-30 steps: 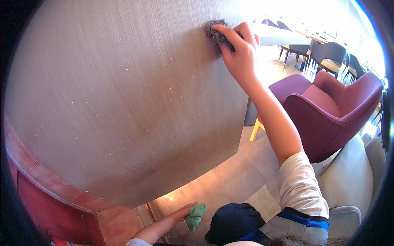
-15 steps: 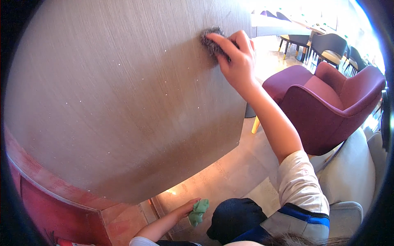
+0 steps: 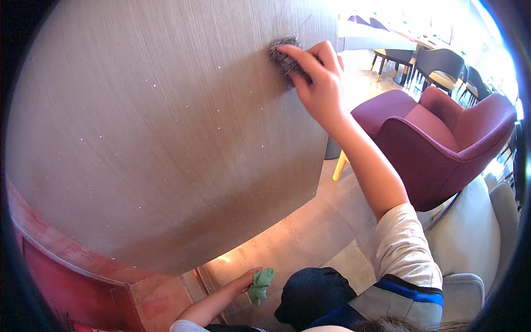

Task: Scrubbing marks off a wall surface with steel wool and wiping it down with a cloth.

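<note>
A large grey-brown wood-grain tabletop (image 3: 182,138) fills the left and middle of the view, dotted with small white specks. My right hand (image 3: 319,77) reaches to its far right part, fingers closed around a dark grey steel wool scourer (image 3: 285,52), which lies against the surface. Down by the near edge, below the tabletop, my left hand (image 3: 246,280) grips a crumpled green cloth (image 3: 260,286). That cloth hangs free above the floor, apart from the tabletop. Part of the scourer is hidden under my right fingers.
Close to my right arm stands a purple armchair (image 3: 426,144), with a pale grey seat (image 3: 467,232) nearer to me. A red padded bench (image 3: 66,282) runs along the lower left. Dark chairs (image 3: 440,66) and another table are farther back. Tiled floor (image 3: 310,227) shows below.
The view has shifted slightly, so the tabletop and chairs sit a little farther left. Both hands keep their hold, the right one still at nearly the same spot.
</note>
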Motion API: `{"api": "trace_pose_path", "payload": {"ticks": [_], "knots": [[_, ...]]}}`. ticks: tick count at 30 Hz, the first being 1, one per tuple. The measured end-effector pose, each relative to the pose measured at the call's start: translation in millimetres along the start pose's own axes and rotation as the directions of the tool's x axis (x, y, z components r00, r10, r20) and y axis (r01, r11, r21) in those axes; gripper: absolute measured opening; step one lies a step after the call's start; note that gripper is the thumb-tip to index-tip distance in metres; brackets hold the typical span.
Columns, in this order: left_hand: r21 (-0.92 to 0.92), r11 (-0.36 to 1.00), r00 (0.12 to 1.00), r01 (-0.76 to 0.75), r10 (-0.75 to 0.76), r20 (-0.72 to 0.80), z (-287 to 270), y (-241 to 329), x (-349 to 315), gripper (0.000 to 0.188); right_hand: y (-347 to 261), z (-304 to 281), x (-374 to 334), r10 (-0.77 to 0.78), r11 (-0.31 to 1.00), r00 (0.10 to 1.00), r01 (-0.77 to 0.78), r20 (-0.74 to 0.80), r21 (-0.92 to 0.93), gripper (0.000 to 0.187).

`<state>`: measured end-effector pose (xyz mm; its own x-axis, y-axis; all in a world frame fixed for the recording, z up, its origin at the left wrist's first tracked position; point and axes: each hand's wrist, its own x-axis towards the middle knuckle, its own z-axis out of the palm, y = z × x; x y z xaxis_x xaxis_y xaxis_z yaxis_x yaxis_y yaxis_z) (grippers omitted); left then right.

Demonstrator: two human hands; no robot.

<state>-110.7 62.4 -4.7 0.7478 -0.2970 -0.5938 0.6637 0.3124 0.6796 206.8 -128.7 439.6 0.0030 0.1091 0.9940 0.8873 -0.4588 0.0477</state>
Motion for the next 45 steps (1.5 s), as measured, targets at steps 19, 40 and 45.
{"api": "trace_pose_path", "payload": {"ticks": [19,40,45], "knots": [[-0.065,0.991,0.993,0.113,-0.112,0.026,4.0,18.3,-5.9,0.018,35.0,8.8,-31.5,-0.081,0.985,0.995,0.088,-0.055,0.151,0.048],[-0.149,0.982,0.991,0.113,-0.099,0.095,8.9,16.4,-8.1,0.017,95.3,-19.7,16.0,0.398,0.851,0.915,-0.342,-0.065,0.397,0.017],[-0.111,0.988,0.988,0.107,-0.093,0.125,-12.8,-0.8,9.3,0.019,49.7,-4.4,-18.5,-0.214,0.965,0.971,0.194,0.102,0.177,0.031]]}}
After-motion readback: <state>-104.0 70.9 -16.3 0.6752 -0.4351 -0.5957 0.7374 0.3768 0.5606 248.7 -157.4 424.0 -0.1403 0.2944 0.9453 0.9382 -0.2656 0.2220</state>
